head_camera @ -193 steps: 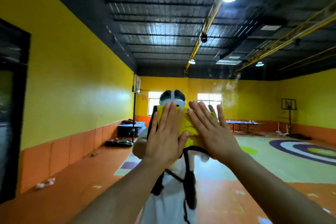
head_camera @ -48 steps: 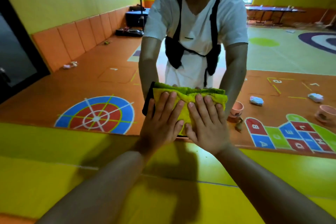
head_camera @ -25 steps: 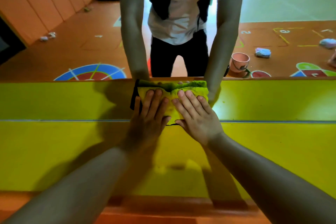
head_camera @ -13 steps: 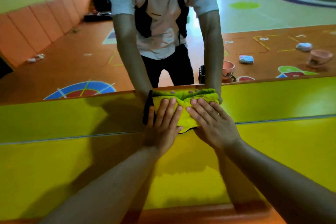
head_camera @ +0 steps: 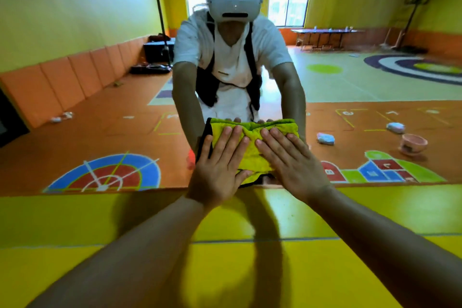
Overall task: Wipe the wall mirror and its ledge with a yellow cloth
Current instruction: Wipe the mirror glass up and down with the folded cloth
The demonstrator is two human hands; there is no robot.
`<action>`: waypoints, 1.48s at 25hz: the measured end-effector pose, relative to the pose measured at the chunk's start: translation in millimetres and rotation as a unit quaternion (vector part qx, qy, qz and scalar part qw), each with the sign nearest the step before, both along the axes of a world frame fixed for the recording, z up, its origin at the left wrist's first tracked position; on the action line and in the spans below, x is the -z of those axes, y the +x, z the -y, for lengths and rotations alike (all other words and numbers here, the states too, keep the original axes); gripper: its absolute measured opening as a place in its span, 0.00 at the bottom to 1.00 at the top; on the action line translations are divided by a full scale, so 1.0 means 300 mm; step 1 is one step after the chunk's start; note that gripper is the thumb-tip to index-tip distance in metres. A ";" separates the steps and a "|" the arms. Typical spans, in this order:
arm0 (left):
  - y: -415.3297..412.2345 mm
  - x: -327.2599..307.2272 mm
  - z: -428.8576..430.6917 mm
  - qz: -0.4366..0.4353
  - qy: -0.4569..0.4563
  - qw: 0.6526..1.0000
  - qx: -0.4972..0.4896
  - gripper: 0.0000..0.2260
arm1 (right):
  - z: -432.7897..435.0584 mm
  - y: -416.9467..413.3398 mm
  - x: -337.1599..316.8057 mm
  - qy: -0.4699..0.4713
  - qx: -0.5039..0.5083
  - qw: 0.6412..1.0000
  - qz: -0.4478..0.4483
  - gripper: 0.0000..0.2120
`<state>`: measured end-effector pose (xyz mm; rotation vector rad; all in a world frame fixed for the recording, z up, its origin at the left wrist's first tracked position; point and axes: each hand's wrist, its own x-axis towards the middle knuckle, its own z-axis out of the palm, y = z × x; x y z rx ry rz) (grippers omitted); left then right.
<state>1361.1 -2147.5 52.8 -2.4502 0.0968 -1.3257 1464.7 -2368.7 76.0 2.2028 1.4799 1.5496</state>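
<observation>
Moved: yellow cloth, up off the top edge of the ledge onto the mirror, now just above its bottom edge. Hands: left hand, right hand, fingers straight, pressing the cloth flat. I judge glass wiping resumed; ledge outstanding.

A bare left forearm and a bare right forearm reach forward from the lower corners and converge toward the middle. The left hand lies flat, palm away, fingers straight and slightly spread, thumb angled inward. The right hand is flat too (back of the hand toward the camera), its fingers straight and fanned up and to the left. Side by side and close together, both hands press on a folded yellow terry cloth.
</observation>
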 end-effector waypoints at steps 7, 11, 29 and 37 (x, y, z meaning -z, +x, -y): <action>0.023 -0.708 0.027 0.031 0.046 0.998 -0.041 0.40 | 0.027 0.040 -0.711 0.005 -0.005 0.998 0.065 0.30; 0.064 -1.105 0.038 0.067 0.073 0.995 -0.031 0.39 | 0.040 0.064 -1.093 0.030 -0.021 0.996 0.077 0.34; 0.143 -2.567 0.045 0.139 0.134 0.980 -0.052 0.37 | 0.035 0.181 -2.510 0.103 -0.034 0.986 0.129 0.36; 0.168 -2.679 0.045 0.151 0.119 0.981 -0.036 0.37 | 0.047 0.185 -2.633 0.081 -0.025 0.992 0.089 0.39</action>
